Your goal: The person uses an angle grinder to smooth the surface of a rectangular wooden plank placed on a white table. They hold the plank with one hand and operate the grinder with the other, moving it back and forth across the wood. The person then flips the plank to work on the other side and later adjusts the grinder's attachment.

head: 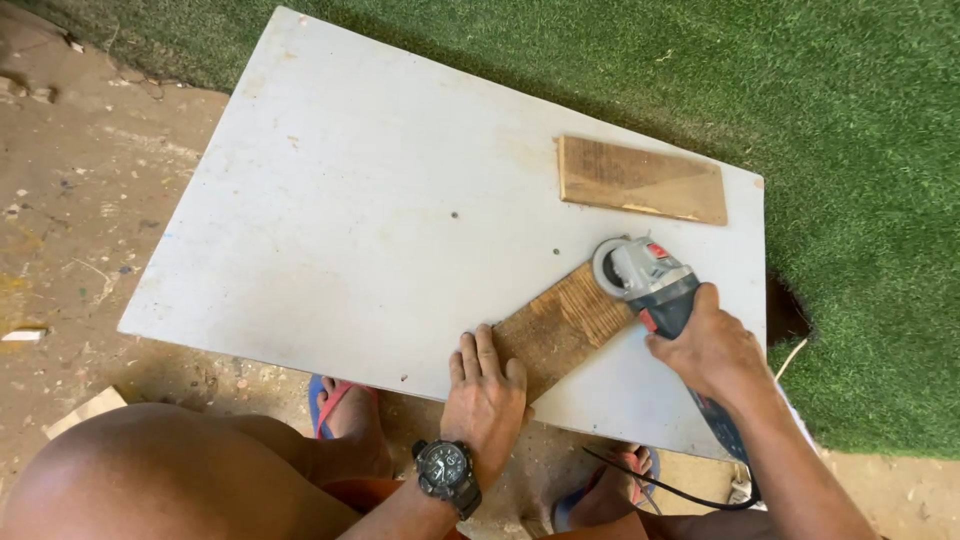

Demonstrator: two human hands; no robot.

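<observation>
Under the left hand (486, 393), the near end of the wood piece (560, 327) is covered, and its far end disappears beneath the grinder (655, 287), whose disc cannot be seen against the wood. The right hand (712, 350) wraps the grinder's body, hiding the grip and any switch, and the rear of the tool is lost behind that wrist. Below the right forearm the cable (670, 490) runs out of sight.
</observation>
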